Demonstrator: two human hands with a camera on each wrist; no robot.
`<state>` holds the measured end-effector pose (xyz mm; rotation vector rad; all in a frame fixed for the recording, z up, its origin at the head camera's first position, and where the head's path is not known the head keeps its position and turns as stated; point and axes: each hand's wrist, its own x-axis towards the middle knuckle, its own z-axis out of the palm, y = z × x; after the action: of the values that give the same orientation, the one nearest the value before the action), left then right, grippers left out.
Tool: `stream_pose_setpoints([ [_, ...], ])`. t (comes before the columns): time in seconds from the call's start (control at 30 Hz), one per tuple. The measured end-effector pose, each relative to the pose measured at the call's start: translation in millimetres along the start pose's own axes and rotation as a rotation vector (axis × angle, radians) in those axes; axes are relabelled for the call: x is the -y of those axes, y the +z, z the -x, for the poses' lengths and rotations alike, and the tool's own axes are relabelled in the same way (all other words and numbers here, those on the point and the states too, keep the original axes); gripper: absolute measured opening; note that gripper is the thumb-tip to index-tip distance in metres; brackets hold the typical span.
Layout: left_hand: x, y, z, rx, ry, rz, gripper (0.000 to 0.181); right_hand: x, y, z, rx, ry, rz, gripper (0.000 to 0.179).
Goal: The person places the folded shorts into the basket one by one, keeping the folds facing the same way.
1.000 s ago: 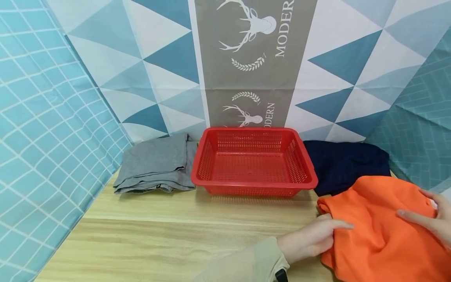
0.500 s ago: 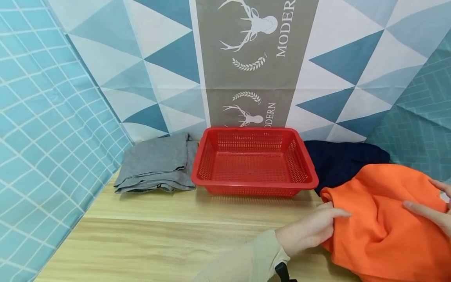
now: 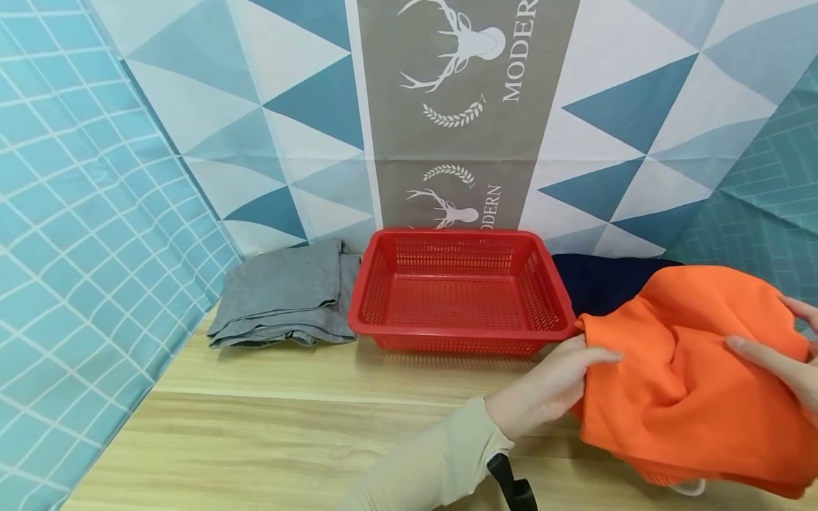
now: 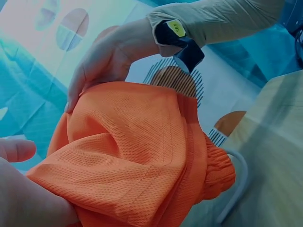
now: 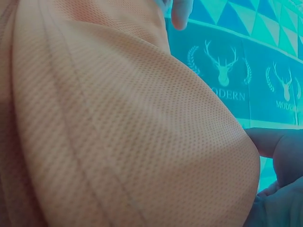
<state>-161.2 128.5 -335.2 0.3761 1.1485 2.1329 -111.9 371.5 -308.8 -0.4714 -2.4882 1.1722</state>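
Note:
Folded orange shorts point(image 3: 690, 383) hang between both hands at the right of the head view, just over the table. Their mesh fabric, a gathered elastic band and a pale cord point(image 4: 240, 179) show in the left wrist view. My left hand point(image 3: 543, 383) grips the left edge, thumb on top and fingers underneath, close to the basket's front right corner. On the far side my right hand point(image 3: 782, 365) holds the right edge, its thumb lying over the cloth; part of this hand is cut off by the frame. Cloth fills most of the right wrist view.
A red perforated basket point(image 3: 463, 335) stands at the back middle with nothing in it. Left of it lies a folded grey garment point(image 3: 281, 291). Dark navy cloth point(image 3: 601, 280) lies to its right, partly behind the shorts. Patterned sheets point(image 3: 307, 142) back the wooden table point(image 3: 268, 426).
Both hands have lifted the orange shorts and moved them up and slightly left, toward the basket. The shorts' lower edge and white cord now show, and more of the navy cloth is covered.

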Motion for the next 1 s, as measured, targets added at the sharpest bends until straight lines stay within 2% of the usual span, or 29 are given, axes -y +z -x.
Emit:
stream_pose_setpoints([
  [0.07,-4.0,-1.0,0.4,0.006,0.014,-0.013,0.023,5,3,-0.3,0.02,-0.027,-0.092,0.082],
  [0.2,-14.1,-2.8,2.4,0.046,0.008,-0.033,0.023,13,4,-2.3,0.049,-0.063,-0.211,0.08],
  [0.43,-33.0,-5.2,7.8,0.119,0.002,-0.049,0.022,26,1,-6.5,0.051,-0.055,-0.27,0.078],
  [0.57,-44.4,-6.1,11.4,0.134,0.021,-0.073,0.02,35,3,-8.2,0.091,-0.062,-0.492,0.074],
  [0.63,-50.3,-7.4,13.5,0.131,0.03,-0.089,0.019,40,5,-8.3,0.117,-0.081,-0.606,0.071],
  [0.67,-53.2,-8.1,14.5,0.126,0.037,-0.098,0.019,43,6,-7.9,0.129,-0.096,-0.626,0.07],
  [0.8,-62.1,-12.5,17.7,0.092,0.054,-0.112,0.016,57,13,-5.8,0.152,-0.146,-0.63,0.069],
  [1.0,-70.5,-22.6,20.1,0.031,0.09,-0.102,0.015,76,21,-4.1,0.21,-0.145,-0.652,0.065],
])
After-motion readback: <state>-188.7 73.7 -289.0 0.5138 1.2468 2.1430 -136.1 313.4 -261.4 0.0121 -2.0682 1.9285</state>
